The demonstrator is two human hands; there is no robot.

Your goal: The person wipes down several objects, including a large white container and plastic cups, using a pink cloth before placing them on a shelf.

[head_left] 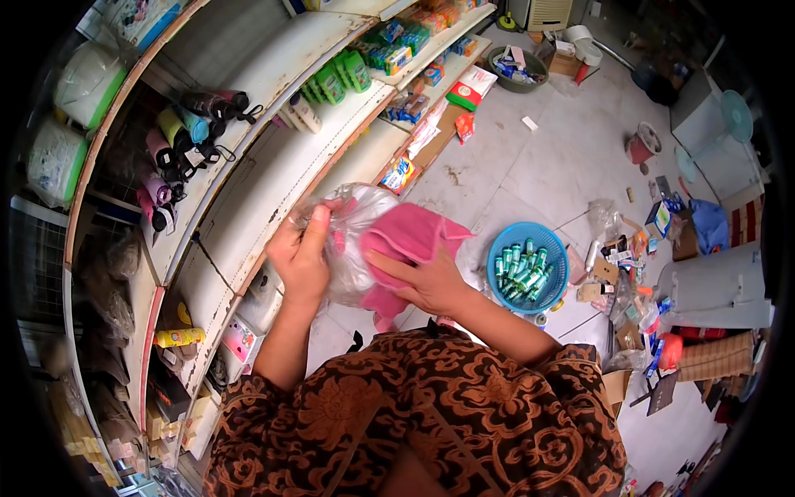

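Note:
My left hand [303,255] is closed on the edge of a clear plastic-wrapped bundle [346,273], its thumb pointing up. A bit of pink shows through the crinkled plastic; what else it holds is hard to make out. In my right hand [426,280] is a pink cloth [418,228], bunched and pressed against the bundle's right side. Both hands are held in front of my body, above the floor and beside the shelves. The right fingertips are partly covered by the cloth.
Tiered white shelves [277,161] curve along the left, carrying several bottles [174,149] and green packs [344,76]. On the floor at right stands a blue basket [559,248] of green cans or bottles. Scattered packages and boxes [621,265] lie beyond it; a dark tub [522,81] stands farther back.

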